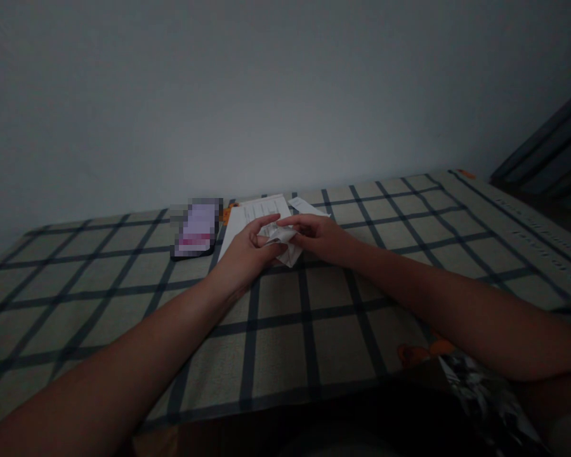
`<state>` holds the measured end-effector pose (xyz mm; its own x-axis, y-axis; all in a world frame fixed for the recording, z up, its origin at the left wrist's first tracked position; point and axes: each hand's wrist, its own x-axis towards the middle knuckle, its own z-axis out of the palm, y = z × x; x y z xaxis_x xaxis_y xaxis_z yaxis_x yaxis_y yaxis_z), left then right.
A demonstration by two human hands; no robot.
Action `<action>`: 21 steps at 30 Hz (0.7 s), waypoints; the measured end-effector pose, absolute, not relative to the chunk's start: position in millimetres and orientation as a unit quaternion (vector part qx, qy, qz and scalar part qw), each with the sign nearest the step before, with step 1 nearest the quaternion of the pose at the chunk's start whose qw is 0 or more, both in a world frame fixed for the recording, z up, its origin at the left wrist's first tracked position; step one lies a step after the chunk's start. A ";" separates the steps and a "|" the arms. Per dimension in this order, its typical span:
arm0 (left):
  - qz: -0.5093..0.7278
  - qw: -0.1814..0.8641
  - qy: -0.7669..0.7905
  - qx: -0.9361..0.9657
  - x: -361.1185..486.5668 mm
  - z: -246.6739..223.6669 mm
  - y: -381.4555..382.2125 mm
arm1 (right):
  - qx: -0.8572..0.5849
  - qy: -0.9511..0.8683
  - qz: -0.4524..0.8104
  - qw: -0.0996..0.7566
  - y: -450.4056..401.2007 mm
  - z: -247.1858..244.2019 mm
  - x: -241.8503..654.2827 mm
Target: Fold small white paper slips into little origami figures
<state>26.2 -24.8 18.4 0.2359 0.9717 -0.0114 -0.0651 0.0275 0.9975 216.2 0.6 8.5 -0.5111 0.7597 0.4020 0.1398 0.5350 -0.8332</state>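
Between my two hands is a crumpled, folded piece of thin white paper [289, 249], perhaps a tissue; the dim light hides its exact kind. My left hand [251, 246] grips its left side, with the thumb in front and the fingers curled behind. On the other side my right hand [314, 233] pinches the upper right part between thumb and fingers. Both sets of fingertips nearly meet above it. Just behind my hands lies a white sheet with printed lines [261, 208], partly covered by my left hand. A narrow white slip [307, 206] rests beyond my right hand.
A phone [197, 228] with a blurred, lit screen lies left of the sheet. The table wears a checked cloth [280, 330] with dark stripes and orange prints. A pale wall [285, 95] stands directly behind it. Dark slanted bars [547, 146] are at the far right.
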 end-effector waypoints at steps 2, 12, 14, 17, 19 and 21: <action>0.453 0.584 0.428 0.521 27.4 19.1 -25.6 | -0.286 -0.780 0.380 0.407 0.1 9.0 215.9; 0.449 0.587 0.425 0.523 28.4 17.9 -23.2 | -0.273 -0.764 0.399 0.427 3.1 4.3 214.7; 0.452 0.579 0.423 0.530 27.4 18.2 -22.9 | -0.275 -0.745 0.438 0.422 3.5 4.1 214.3; 0.468 0.561 0.426 0.533 26.0 20.7 -23.0 | -0.294 -0.701 0.506 0.408 4.1 5.0 214.1; 0.480 0.538 0.440 0.535 25.4 23.1 -23.4 | -0.317 -0.680 0.529 0.397 4.0 6.5 214.4; 0.492 0.512 0.453 0.539 25.4 25.3 -24.2 | -0.344 -0.678 0.527 0.381 2.8 9.2 214.7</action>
<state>25.4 -24.2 25.3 0.1051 0.9923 0.0655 -0.0158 -0.0642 0.9978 214.7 2.8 9.2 -0.4735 0.8672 0.1544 0.0649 0.2092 -0.9757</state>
